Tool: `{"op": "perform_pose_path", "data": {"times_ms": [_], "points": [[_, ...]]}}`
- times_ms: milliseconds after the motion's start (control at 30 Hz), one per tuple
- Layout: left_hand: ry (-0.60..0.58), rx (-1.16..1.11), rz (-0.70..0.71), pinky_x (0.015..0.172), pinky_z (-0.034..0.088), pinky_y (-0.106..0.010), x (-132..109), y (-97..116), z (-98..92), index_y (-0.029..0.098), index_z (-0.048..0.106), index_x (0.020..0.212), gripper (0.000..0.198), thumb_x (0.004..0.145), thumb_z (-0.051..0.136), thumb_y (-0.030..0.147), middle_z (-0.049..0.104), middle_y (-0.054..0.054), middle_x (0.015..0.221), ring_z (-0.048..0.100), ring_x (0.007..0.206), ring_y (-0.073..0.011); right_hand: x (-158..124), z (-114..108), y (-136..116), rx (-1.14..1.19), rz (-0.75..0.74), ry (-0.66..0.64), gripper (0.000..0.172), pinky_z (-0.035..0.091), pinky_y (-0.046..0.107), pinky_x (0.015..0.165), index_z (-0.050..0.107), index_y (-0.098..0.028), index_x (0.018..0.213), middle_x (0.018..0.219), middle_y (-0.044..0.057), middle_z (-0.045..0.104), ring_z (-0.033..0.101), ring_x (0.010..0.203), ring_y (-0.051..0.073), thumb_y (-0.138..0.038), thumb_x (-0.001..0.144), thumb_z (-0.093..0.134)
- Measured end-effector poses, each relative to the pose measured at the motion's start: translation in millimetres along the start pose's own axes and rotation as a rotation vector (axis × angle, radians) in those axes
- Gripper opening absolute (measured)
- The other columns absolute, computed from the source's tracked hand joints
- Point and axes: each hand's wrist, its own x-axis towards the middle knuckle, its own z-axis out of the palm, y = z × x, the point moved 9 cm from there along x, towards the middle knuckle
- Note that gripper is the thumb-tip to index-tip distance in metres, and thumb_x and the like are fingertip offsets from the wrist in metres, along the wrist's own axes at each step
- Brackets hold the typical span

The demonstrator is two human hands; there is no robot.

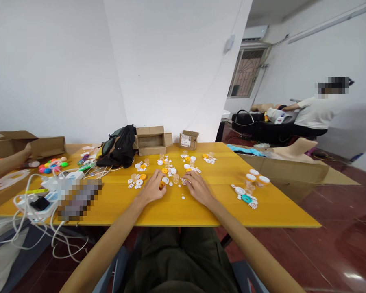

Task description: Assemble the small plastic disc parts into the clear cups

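Note:
My left hand (154, 188) is over the table with curled fingers. Between its thumb and fingers an orange round plastic part (162, 185) shows, partly hidden by them. A white ring-shaped part (165, 180) lies beside its fingertips. My right hand (199, 188) rests palm down, its fingers reaching out over small white openwork pieces (184, 180), some of them covered. Between the hands stands a clear plastic cup (175, 178). Small white discs (183, 197) lie in front of it. Farther back are white gear-like parts (173, 171) and another orange part (164, 171).
Several white-lidded jars (264, 180) and a teal round part (247, 198) are at the right. Cardboard boxes (152, 149) and a black bag (118, 146) stand behind. Power strips with tangled cables (42, 207) and another person's arm (6, 167) are left. Someone sits far right.

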Motion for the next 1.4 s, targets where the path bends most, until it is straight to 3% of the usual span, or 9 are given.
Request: {"op": "perform_pose_path", "data": {"times_ms": [200,633,1133,1400], "points": [[0.078,-0.055,0.097,0.097,0.051,-0.037,5.4,19.8,-3.9,0.025,0.053,0.113,0.030,0.085,0.055,0.014,0.053,-0.008,0.120,0.062,0.104,-0.0228,0.5,-0.8,-2.9,-0.005,-0.015,-0.005,0.024,0.052,0.042,0.088,0.066,-0.026,0.099,0.101,0.009,0.066,0.062,0.098,0.026,-0.015,0.096,0.045],[-0.067,0.078,0.160,0.102,0.041,-0.042,11.9,27.8,15.3,0.026,0.056,0.121,0.032,0.091,0.052,0.014,0.057,-0.010,0.128,0.054,0.124,-0.0278,1.0,-2.0,-8.6,0.023,-0.027,-0.015,0.024,0.052,0.042,0.089,0.066,-0.025,0.098,0.101,0.009,0.066,0.062,0.097,0.025,-0.014,0.096,0.044],[-0.079,0.139,0.274,0.099,0.040,-0.041,9.2,36.8,19.0,0.024,0.059,0.114,0.022,0.096,0.047,0.018,0.061,-0.009,0.124,0.057,0.116,-0.0254,-3.2,-2.9,-20.1,0.058,-0.079,-0.077,0.020,0.053,0.041,0.090,0.069,-0.025,0.094,0.106,0.008,0.068,0.063,0.102,0.024,-0.024,0.099,0.050],[-0.099,0.087,0.218,0.101,0.039,-0.041,10.4,32.6,18.6,0.025,0.058,0.115,0.022,0.097,0.048,0.020,0.060,-0.008,0.125,0.056,0.118,-0.0251,-3.0,-3.4,-21.1,0.071,-0.083,-0.082,0.022,0.053,0.042,0.090,0.071,-0.026,0.094,0.106,0.009,0.068,0.064,0.100,0.024,-0.026,0.100,0.050]]}}
